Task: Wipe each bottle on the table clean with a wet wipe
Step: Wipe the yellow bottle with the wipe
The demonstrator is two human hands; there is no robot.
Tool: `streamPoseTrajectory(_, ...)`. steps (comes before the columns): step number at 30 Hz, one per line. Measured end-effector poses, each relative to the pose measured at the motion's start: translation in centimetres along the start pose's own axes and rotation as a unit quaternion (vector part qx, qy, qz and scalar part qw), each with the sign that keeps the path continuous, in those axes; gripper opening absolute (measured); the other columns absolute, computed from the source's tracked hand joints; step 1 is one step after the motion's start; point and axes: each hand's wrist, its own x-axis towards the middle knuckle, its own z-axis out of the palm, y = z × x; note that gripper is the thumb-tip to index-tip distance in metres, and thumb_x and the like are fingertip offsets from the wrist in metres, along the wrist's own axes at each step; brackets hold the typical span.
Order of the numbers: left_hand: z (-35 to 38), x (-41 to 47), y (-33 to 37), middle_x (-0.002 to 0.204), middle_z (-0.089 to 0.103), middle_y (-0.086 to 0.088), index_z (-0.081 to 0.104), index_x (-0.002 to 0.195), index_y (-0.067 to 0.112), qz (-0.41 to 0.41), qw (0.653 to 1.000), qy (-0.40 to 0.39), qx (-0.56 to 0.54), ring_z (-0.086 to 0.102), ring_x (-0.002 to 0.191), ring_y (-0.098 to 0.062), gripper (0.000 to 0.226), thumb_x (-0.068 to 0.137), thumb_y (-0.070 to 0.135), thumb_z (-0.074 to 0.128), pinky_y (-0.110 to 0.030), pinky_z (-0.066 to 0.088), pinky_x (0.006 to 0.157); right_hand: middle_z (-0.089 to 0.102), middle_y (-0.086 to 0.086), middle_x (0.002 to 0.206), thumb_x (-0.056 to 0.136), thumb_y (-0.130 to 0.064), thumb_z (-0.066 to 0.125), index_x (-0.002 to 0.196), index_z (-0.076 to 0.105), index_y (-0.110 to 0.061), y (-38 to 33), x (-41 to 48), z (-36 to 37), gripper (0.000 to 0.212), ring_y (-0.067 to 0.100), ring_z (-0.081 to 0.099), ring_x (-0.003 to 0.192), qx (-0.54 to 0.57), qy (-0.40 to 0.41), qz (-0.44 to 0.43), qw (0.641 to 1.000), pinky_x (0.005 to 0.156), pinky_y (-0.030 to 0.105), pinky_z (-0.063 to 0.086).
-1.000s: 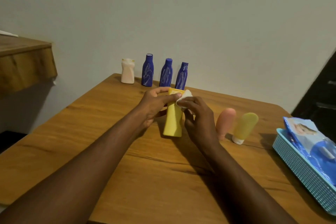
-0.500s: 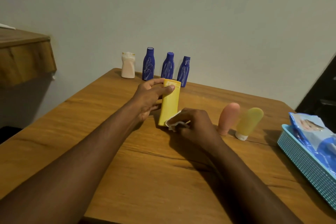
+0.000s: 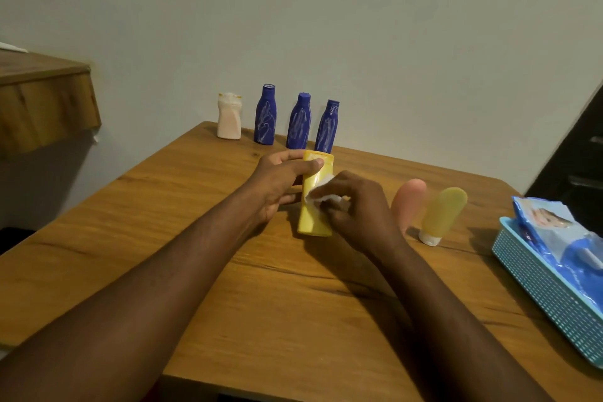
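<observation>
Left hand [image 3: 277, 183] grips the upright yellow bottle [image 3: 314, 222] mid-frame on a wooden table [image 3: 277, 320] by a pale wall [image 3: 359, 26]; right hand [image 3: 359, 206] pinches a white wipe [image 3: 321, 193] against it.

A crumpled white wipe [image 3: 321, 195] lies against the upright yellow bottle [image 3: 312, 222].

Home room: wooden table [image 3: 228, 271], toiletry bottles [image 3: 298, 121].
</observation>
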Motion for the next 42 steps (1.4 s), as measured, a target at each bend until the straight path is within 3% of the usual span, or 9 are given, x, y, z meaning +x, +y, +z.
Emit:
streamPoseTrajectory(5, 0.5, -0.5, 0.1, 0.122, 0.071, -0.003, 0.065, 0.132, 0.024, 0.005, 1.000, 0.013, 0.008, 0.070, 0.110, -0.024, 0.051, 0.085, 0.029, 0.084, -0.046, 0.060, 0.095, 0.069, -0.005, 0.119, 0.089, -0.012, 0.076, 0.114, 0.077, -0.028, -0.7, -0.8, -0.2, 0.029, 0.010, 0.063, 0.110, -0.018, -0.081, -0.012, 0.997, 0.094, 0.039, 0.058)
streamPoseTrajectory(11, 1.2, -1.1, 0.4, 0.113, 0.077, -0.003, 0.070, 0.122, 0.023, 0.010, 1.000, -0.010, 0.001, 0.072, 0.107, -0.023, 0.040, 0.085, 0.029, 0.083, -0.044, 0.061, 0.091, 0.068, -0.006, 0.106, 0.091, -0.025, 0.073, 0.112, 0.075, -0.023, -0.8, 0.3, 0.4, 0.022, 0.011, 0.061, 0.097, -0.021, 0.121, -0.050, 0.991, 0.079, 0.033, 0.054)
streamPoseTrajectory(14, 1.2, -1.3, 0.5, 0.113, 0.076, -0.004, 0.070, 0.123, 0.021, 0.005, 1.000, -0.004, -0.002, 0.072, 0.107, -0.023, 0.039, 0.086, 0.029, 0.081, -0.039, 0.061, 0.086, 0.065, -0.002, 0.107, 0.091, -0.021, 0.075, 0.114, 0.076, -0.020, -1.1, 0.6, 0.6, 0.022, 0.013, 0.057, 0.099, -0.054, 0.147, -0.045, 0.987, 0.074, 0.023, 0.043)
streamPoseTrajectory(19, 0.8, -1.4, 0.7, 0.111, 0.075, -0.006, 0.068, 0.122, 0.021, -0.003, 1.000, 0.014, -0.022, 0.074, 0.099, -0.021, 0.042, 0.084, 0.021, 0.084, -0.037, 0.064, 0.078, 0.066, -0.004, 0.115, 0.091, -0.024, 0.074, 0.116, 0.075, -0.025, -2.3, -0.5, -0.1, 0.025, 0.011, 0.057, 0.102, -0.125, -0.031, -0.061, 0.990, 0.081, 0.027, 0.051)
streamPoseTrajectory(24, 0.3, -1.4, 0.8, 0.116, 0.074, -0.005, 0.067, 0.121, 0.022, 0.002, 0.999, 0.010, -0.040, 0.072, 0.102, -0.018, 0.041, 0.084, 0.017, 0.085, -0.042, 0.061, 0.090, 0.069, -0.009, 0.112, 0.090, -0.023, 0.074, 0.113, 0.078, -0.025, -1.8, -1.2, -0.6, 0.023, 0.006, 0.062, 0.101, -0.155, -0.180, -0.054, 0.970, 0.087, 0.033, 0.057)
streamPoseTrajectory(27, 0.0, -1.3, 0.7, 0.119, 0.073, -0.004, 0.064, 0.128, 0.025, 0.009, 0.999, 0.000, -0.036, 0.073, 0.105, -0.020, 0.049, 0.085, 0.018, 0.084, -0.039, 0.062, 0.088, 0.070, -0.014, 0.099, 0.091, -0.023, 0.073, 0.104, 0.079, -0.023, -1.1, -1.2, -1.2, 0.014, 0.005, 0.064, 0.090, 0.000, -0.033, -0.026, 0.999, 0.076, 0.028, 0.057)
streamPoseTrajectory(31, 0.3, -1.4, 0.5, 0.125, 0.068, -0.003, 0.059, 0.136, 0.029, 0.033, 0.999, -0.023, -0.015, 0.071, 0.109, -0.021, 0.056, 0.087, 0.018, 0.082, -0.043, 0.062, 0.091, 0.067, -0.020, 0.098, 0.093, -0.018, 0.074, 0.104, 0.074, -0.031, -0.5, -0.6, -1.9, 0.017, 0.000, 0.064, 0.093, 0.037, 0.219, -0.018, 0.975, 0.075, 0.015, 0.053)
streamPoseTrajectory(36, 0.9, -1.4, 0.3, 0.132, 0.066, -0.005, 0.053, 0.144, 0.033, 0.029, 0.997, -0.074, 0.010, 0.069, 0.115, -0.026, 0.070, 0.084, 0.011, 0.083, -0.049, 0.061, 0.094, 0.072, -0.009, 0.106, 0.094, -0.014, 0.072, 0.107, 0.077, -0.021, 0.7, 0.1, -0.8, 0.015, 0.004, 0.064, 0.101, 0.049, 0.218, 0.049, 0.973, 0.088, 0.030, 0.058)
streamPoseTrajectory(42, 0.9, -1.4, 0.0, 0.124, 0.074, -0.002, 0.045, 0.150, 0.034, 0.075, 0.991, -0.096, 0.063, 0.072, 0.112, -0.022, 0.085, 0.081, 0.008, 0.085, -0.049, 0.060, 0.093, 0.068, -0.004, 0.113, 0.092, -0.007, 0.072, 0.113, 0.075, -0.017, 0.5, 0.1, -0.7, 0.024, 0.000, 0.059, 0.100, 0.003, 0.208, 0.003, 0.978, 0.087, 0.018, 0.052)
